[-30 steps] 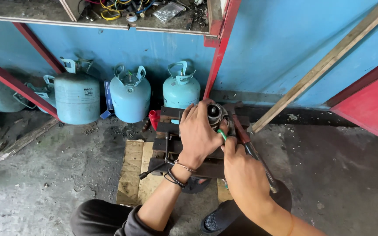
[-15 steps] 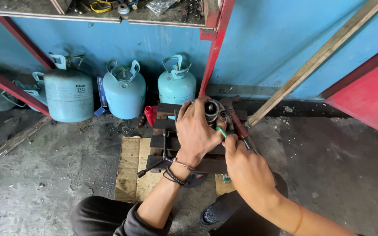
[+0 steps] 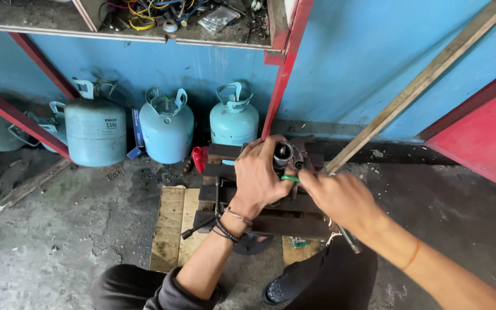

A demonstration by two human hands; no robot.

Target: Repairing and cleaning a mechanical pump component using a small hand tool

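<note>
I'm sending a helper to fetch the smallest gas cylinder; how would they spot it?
Along the blue wall, three pale blue gas cylinders stand on the floor. Take the rightmost cylinder, beside the red post, just behind the left hand. It is the smallest and more turquoise.

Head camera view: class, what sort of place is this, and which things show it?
Probably a small repair workshop. Pale blue gas cylinders stand along the blue wall, tangled wires fill a shelf, and both hands work a metal part on the stained concrete floor.

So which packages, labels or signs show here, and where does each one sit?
Dark printed label: small, on the front of the largest pale blue gas cylinder, left of centre.
Blue flat carton: upright, wedged between that cylinder and the next.
Clear plastic bag: crumpled, on the cluttered shelf above.
No signs or screens.
</note>
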